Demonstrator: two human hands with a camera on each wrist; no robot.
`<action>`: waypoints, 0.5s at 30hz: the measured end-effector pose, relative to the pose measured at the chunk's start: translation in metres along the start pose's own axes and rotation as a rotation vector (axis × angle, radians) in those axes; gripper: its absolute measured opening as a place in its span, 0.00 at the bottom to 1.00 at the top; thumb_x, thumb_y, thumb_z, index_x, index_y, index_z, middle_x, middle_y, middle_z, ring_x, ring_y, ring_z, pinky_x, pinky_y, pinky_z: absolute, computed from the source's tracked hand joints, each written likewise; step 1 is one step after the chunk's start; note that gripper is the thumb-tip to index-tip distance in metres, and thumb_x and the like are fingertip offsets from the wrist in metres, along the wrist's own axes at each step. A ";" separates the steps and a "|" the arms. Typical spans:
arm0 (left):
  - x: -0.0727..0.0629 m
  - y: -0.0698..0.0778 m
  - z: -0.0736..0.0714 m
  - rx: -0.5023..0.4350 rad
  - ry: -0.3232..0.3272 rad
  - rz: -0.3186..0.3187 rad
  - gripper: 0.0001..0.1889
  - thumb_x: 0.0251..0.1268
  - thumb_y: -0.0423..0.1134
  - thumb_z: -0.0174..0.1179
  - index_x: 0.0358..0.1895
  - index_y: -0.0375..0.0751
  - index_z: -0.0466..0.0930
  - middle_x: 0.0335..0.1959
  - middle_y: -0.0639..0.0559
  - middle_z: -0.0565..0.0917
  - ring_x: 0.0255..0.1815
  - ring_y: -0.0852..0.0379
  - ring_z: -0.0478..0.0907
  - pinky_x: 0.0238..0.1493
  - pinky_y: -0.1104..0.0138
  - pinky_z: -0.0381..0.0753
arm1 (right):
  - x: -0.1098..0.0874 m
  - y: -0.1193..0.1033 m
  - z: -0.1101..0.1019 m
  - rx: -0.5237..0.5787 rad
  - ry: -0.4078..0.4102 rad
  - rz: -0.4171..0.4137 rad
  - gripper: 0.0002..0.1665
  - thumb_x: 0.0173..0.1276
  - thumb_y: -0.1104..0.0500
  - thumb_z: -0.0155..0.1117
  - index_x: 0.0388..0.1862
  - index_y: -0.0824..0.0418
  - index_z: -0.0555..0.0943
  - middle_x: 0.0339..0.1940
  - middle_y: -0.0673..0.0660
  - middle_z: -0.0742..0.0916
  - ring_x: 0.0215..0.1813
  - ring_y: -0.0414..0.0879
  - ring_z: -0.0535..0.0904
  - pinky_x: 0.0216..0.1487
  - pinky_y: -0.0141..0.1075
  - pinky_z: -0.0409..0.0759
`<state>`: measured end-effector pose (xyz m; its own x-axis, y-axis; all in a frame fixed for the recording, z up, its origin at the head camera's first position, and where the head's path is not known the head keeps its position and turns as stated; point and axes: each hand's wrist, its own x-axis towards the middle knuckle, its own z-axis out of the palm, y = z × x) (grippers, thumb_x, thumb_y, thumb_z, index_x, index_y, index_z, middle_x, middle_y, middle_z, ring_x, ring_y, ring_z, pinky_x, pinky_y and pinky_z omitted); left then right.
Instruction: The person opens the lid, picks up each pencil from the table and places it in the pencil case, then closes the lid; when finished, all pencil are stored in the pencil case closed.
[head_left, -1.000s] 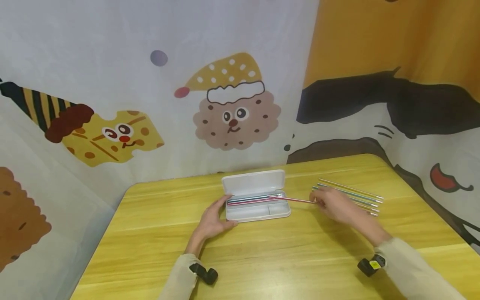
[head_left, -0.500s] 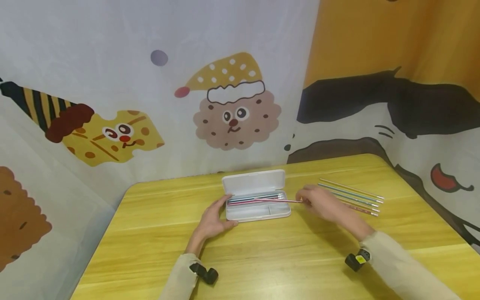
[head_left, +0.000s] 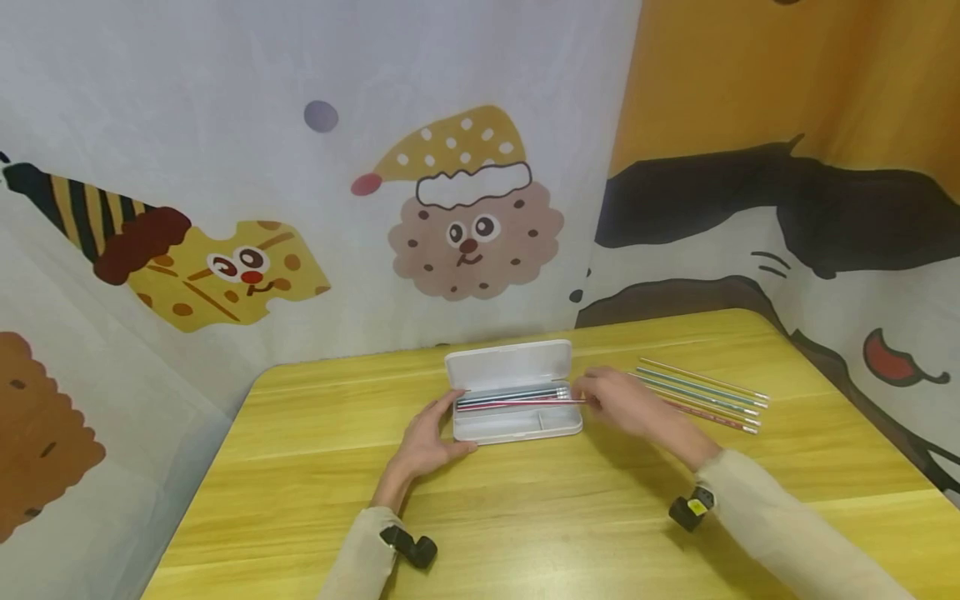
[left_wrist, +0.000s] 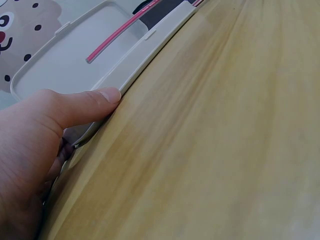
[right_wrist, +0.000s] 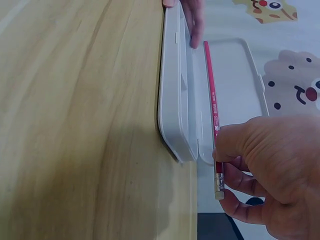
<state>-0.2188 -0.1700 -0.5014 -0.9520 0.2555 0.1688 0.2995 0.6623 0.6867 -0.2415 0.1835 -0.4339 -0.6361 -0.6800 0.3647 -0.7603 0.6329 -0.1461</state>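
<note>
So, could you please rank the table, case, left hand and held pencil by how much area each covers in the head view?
Largest to smallest:
table
case
left hand
held pencil, long but very thin

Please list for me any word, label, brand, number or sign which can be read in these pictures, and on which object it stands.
No text can be read with certainty.
Red pencil in the right hand: pale printing along its side, too small and blurred to read.
Red-brown pencil on the table: pale marks, too small to tell if they are letters.
White pencil case: no lettering visible.
</note>
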 end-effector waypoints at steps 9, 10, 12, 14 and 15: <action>0.000 0.000 0.000 0.014 -0.002 0.008 0.46 0.48 0.49 0.78 0.74 0.54 0.66 0.72 0.42 0.69 0.71 0.38 0.64 0.69 0.42 0.63 | 0.014 -0.003 0.007 0.002 -0.015 -0.031 0.16 0.53 0.77 0.66 0.35 0.60 0.85 0.32 0.53 0.83 0.33 0.45 0.79 0.30 0.33 0.78; 0.000 0.000 0.000 0.015 -0.002 0.007 0.46 0.48 0.49 0.78 0.74 0.54 0.66 0.72 0.42 0.69 0.71 0.39 0.64 0.69 0.42 0.62 | 0.016 -0.003 0.008 0.003 -0.018 -0.031 0.16 0.52 0.77 0.66 0.35 0.59 0.85 0.32 0.53 0.84 0.33 0.46 0.79 0.29 0.33 0.78; 0.000 0.000 0.000 0.014 -0.004 0.005 0.46 0.48 0.49 0.78 0.74 0.54 0.66 0.72 0.42 0.69 0.71 0.39 0.64 0.69 0.42 0.62 | 0.018 -0.004 0.009 0.006 -0.025 -0.032 0.16 0.52 0.76 0.67 0.35 0.59 0.85 0.33 0.53 0.84 0.33 0.46 0.80 0.29 0.32 0.78; 0.000 0.000 0.000 0.008 -0.004 0.006 0.46 0.48 0.49 0.78 0.74 0.54 0.66 0.72 0.42 0.69 0.71 0.39 0.64 0.69 0.42 0.62 | 0.020 -0.005 0.011 0.011 -0.031 -0.033 0.16 0.51 0.76 0.67 0.35 0.59 0.85 0.33 0.53 0.84 0.33 0.46 0.80 0.28 0.32 0.78; 0.000 0.000 0.000 0.005 -0.005 0.005 0.46 0.48 0.49 0.78 0.74 0.54 0.66 0.72 0.42 0.69 0.71 0.39 0.64 0.69 0.42 0.62 | 0.021 -0.005 0.012 0.011 -0.037 -0.033 0.16 0.51 0.76 0.68 0.35 0.59 0.85 0.32 0.52 0.84 0.33 0.46 0.80 0.28 0.32 0.78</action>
<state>-0.2192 -0.1700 -0.5012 -0.9501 0.2623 0.1689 0.3048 0.6647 0.6822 -0.2526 0.1612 -0.4360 -0.6149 -0.7137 0.3356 -0.7822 0.6060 -0.1444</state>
